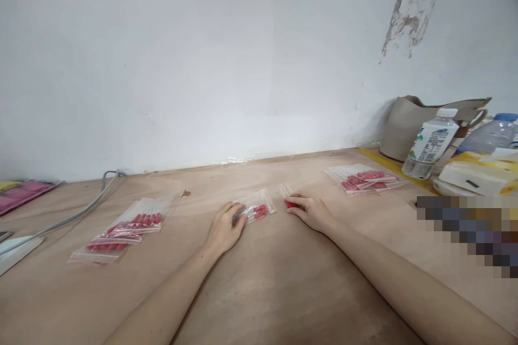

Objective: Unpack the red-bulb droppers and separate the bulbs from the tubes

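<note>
My left hand (225,226) rests on the table with its fingers and thumb curled at the left edge of a small clear zip bag (256,206). Several red pieces show inside that bag. To the right, my right hand (311,211) is closed over another clear bag (285,190), and a bit of red shows by its fingertips. Most of this second bag lies hidden beneath the fingers. A short gap separates the two bags, which both lie on the brown tabletop (259,291).
Overlapping zip bags of red pieces (140,221) lie at left, with more bags (366,178) at back right. A grey cable (91,206) crosses the left side. A bottle (431,143), a beige container (399,124) and packets (473,175) crowd the right, before a white wall (194,64).
</note>
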`<action>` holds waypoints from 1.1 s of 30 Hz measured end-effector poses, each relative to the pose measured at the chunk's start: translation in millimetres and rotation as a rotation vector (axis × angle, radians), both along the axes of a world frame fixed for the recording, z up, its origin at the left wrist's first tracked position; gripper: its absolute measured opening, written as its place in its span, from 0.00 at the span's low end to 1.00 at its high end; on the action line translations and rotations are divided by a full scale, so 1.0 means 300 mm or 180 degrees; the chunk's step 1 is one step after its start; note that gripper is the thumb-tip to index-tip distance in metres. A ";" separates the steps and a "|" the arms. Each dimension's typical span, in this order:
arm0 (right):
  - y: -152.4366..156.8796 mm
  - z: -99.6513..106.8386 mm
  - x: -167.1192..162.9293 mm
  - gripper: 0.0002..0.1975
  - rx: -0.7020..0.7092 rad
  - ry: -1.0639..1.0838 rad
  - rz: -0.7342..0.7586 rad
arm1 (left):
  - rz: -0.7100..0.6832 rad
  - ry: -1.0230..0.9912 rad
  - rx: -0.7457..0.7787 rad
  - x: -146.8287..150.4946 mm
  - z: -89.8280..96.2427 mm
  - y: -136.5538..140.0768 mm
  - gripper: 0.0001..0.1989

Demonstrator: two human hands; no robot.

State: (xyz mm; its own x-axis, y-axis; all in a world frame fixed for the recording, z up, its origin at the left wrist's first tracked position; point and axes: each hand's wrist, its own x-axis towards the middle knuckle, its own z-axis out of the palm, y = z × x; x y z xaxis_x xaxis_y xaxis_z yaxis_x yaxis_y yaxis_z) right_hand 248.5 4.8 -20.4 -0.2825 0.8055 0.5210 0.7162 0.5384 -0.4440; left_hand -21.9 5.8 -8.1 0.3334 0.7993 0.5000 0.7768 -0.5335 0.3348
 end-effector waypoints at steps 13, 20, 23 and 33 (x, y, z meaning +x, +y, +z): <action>0.012 -0.004 -0.005 0.12 -0.0259 0.0335 -0.0192 | -0.0067 -0.0035 -0.0018 0.004 0.005 -0.006 0.13; 0.022 0.001 -0.018 0.10 -0.0216 0.0355 -0.0146 | -0.0079 0.0030 -0.0029 0.011 0.016 -0.017 0.16; 0.011 0.015 -0.020 0.12 -0.0058 0.0330 -0.0235 | -0.0268 0.0101 -0.0013 0.012 0.018 -0.019 0.18; -0.047 0.057 -0.091 0.08 -0.0022 -0.0048 0.0145 | -0.0686 -0.0054 -0.0496 -0.002 0.036 -0.082 0.15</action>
State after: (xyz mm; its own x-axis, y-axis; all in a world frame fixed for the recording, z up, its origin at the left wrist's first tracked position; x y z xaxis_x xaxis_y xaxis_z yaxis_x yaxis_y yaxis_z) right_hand 221.2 -9.3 -3.2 -0.3269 0.7952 0.5107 0.6977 0.5676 -0.4372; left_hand -22.6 -18.8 2.7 0.4970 0.7785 0.3833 0.6442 -0.6270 0.4380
